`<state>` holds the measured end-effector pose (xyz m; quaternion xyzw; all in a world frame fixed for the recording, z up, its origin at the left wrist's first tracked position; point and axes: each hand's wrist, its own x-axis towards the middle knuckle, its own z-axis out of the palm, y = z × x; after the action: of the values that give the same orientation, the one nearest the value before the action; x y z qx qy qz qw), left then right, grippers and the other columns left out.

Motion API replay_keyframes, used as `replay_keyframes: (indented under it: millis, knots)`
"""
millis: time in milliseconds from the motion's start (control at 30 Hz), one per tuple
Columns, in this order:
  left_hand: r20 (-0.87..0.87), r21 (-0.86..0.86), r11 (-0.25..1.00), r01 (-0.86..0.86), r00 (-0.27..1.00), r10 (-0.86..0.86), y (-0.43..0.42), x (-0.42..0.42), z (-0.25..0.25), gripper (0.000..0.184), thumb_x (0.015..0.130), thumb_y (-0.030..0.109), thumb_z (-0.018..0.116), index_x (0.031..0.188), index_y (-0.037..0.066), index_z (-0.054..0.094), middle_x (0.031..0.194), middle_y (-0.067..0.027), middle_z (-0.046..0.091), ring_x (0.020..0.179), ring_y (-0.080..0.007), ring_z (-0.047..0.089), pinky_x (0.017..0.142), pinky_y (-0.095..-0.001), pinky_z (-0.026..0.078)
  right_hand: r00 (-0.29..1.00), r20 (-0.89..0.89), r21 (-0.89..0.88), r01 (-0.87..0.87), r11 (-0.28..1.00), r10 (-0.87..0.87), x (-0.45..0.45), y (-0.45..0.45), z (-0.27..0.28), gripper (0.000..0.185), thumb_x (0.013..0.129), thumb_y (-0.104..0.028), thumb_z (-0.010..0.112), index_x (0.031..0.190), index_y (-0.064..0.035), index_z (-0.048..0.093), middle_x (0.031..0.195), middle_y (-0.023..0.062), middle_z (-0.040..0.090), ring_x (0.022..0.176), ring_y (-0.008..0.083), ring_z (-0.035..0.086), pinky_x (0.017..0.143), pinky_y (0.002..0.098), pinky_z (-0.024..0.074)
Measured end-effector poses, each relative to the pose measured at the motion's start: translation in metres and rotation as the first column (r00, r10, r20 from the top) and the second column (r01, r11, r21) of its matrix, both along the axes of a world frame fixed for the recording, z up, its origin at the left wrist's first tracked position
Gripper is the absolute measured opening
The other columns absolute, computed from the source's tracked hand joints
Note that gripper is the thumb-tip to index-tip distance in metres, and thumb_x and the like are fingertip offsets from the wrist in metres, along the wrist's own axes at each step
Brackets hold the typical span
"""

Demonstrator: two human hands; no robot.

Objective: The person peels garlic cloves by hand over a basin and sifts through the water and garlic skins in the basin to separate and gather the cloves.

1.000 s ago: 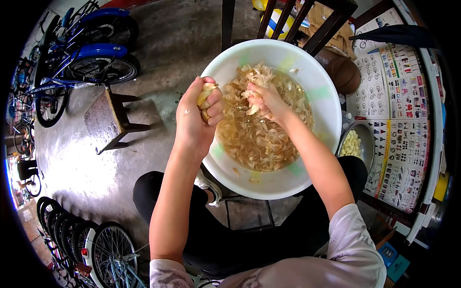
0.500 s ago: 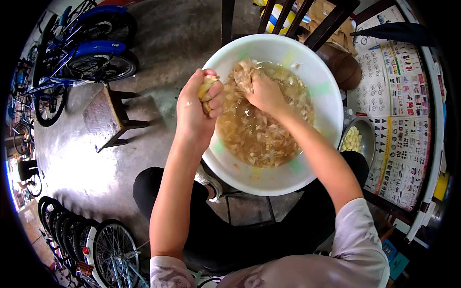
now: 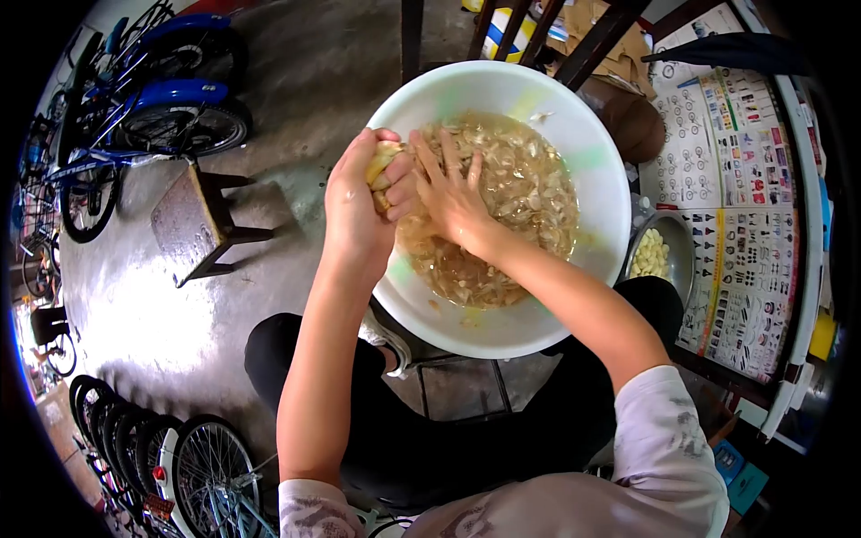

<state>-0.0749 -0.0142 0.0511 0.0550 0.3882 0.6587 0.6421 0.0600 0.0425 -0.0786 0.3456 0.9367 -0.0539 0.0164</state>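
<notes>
A large white basin [image 3: 574,296] holds cloudy brownish water with many thin, pale papery skins [image 3: 529,188] floating in it. At the basin's left rim, my left hand [image 3: 363,188] is wrapped round several yellowish garlic cloves [image 3: 384,172]. My right hand [image 3: 448,193] lies over the water just beside it, fingers spread and holding nothing, with skins around the fingertips. To the right of the basin stands a metal bowl [image 3: 683,255] with peeled, cream-coloured cloves [image 3: 649,255] in it.
A dark wooden chair [image 3: 601,45] stands behind the basin. On the left are a small wooden stool [image 3: 190,220] and blue bicycles [image 3: 175,94]; more bicycle wheels [image 3: 215,466] are at the lower left. A printed chart [image 3: 735,278] covers the surface at right.
My right hand has let go of the clump of wet skins, opened, and moved down and left towards my left hand. My left hand still grips its cloves.
</notes>
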Motion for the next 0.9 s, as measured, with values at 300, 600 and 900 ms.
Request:
replay_keyframes:
  millis: [300, 600, 900]
  knots:
    - [-0.006, -0.027, 0.999, 0.027, 1.000, -0.028, -0.005, 0.006, -0.003, 0.019, 0.105, 0.024, 0.039, 0.099, 0.009, 0.049, 0.068, 0.0033, 0.035, 0.053, -0.0053, 0.028, 0.043, -0.0201, 0.022, 0.988, -0.154, 0.254, 0.026, 0.967, 0.014, 0.000, 0.049, -0.034, 0.044, 0.083, -0.019, 0.062, 0.126, -0.0236, 0.058, 0.141, 0.0070, 0.041, 0.132, 0.0386, 0.037, 0.096, 0.0628, 0.0410]
    - [-0.069, -0.051, 0.999, 0.013, 0.997, -0.016, -0.002, 0.008, 0.000, 0.020, 0.105, 0.025, 0.040, 0.099, 0.009, 0.049, 0.068, 0.0031, 0.036, 0.054, -0.0053, 0.028, 0.044, -0.0205, 0.023, 0.930, -0.226, 0.278, -0.224, 0.934, 0.290, 0.009, 0.093, -0.030, 0.031, 0.081, -0.009, 0.061, 0.110, -0.0192, 0.063, 0.123, 0.0033, 0.052, 0.106, 0.0285, 0.060, 0.068, 0.0372, 0.0611]
    - [-0.097, -0.013, 0.999, 0.040, 0.994, -0.041, -0.003, 0.008, -0.006, 0.019, 0.104, 0.025, 0.040, 0.099, 0.009, 0.049, 0.069, 0.0037, 0.035, 0.054, -0.0050, 0.028, 0.045, -0.0206, 0.022, 0.926, -0.053, -0.158, -0.379, 0.912, 0.375, 0.048, 0.096, 0.055, 0.069, 0.071, -0.019, 0.078, 0.134, -0.0240, 0.052, 0.145, 0.0060, 0.039, 0.130, 0.0307, 0.043, 0.101, 0.0480, 0.0450]
